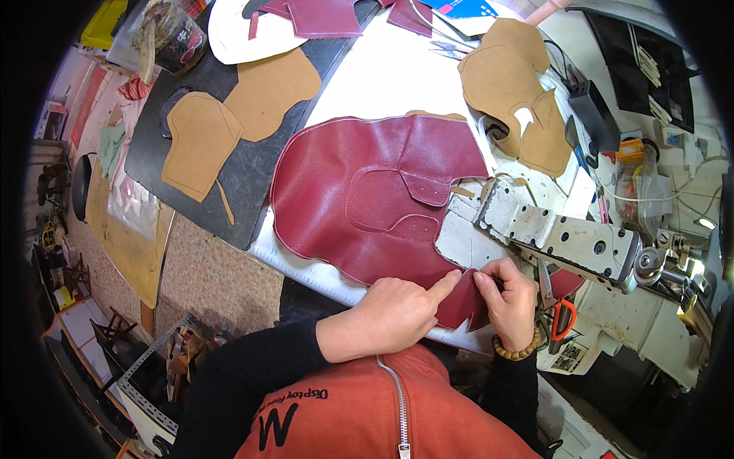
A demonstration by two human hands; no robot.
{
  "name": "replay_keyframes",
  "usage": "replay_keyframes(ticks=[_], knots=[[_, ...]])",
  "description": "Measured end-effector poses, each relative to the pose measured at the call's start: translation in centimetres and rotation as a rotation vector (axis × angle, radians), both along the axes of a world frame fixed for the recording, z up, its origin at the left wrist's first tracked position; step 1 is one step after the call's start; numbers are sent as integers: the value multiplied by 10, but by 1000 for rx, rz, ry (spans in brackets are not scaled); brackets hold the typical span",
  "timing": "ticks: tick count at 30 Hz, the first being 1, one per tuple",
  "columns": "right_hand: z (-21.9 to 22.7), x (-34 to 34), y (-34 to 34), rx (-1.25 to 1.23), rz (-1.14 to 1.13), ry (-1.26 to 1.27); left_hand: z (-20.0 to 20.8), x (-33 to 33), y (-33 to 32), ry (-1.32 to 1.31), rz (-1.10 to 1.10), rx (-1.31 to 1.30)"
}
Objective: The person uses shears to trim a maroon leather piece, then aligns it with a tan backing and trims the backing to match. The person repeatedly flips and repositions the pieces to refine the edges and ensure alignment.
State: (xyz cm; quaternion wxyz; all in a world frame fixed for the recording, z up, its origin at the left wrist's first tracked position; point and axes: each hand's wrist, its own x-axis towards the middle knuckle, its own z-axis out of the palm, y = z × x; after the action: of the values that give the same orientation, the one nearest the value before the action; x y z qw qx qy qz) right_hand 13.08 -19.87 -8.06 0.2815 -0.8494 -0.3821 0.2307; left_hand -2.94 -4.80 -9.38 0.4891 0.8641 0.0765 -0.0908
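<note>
A large burgundy leather piece [313, 191] with light stitching along its edges and a curved pocket-like panel lies on the white worktop. My left hand [390, 314] rests at its near edge, index finger stretched to the right and the other fingers curled on the leather. Its thumb is hidden. My right hand [508, 298] pinches the leather's near right edge between thumb and fingers, close to the left fingertip. Below the hands, a narrow notch splits the leather's edge. Just right of my right hand are scissors with orange handles [564, 320].
A sewing machine arm [569, 236] reaches in from the right beside the leather. Tan cut pieces lie on a black mat [157, 145] at left, and more tan pieces [501, 76] at far right. A white sheet with burgundy scraps [325, 19] is at the back.
</note>
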Motion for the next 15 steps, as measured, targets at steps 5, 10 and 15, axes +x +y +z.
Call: replay_keyframes(ticks=[5, 10, 15], knots=[[-2, -4, 2, -8, -23, -49, -1, 1, -1, 3, 4, 10], [-5, -7, 4, -20, -34, -133, -2, -1, -2, -24, 26, 14], [-5, -10, 7, -29, -13, -214, -4, -1, -5, -60, 39, 39]])
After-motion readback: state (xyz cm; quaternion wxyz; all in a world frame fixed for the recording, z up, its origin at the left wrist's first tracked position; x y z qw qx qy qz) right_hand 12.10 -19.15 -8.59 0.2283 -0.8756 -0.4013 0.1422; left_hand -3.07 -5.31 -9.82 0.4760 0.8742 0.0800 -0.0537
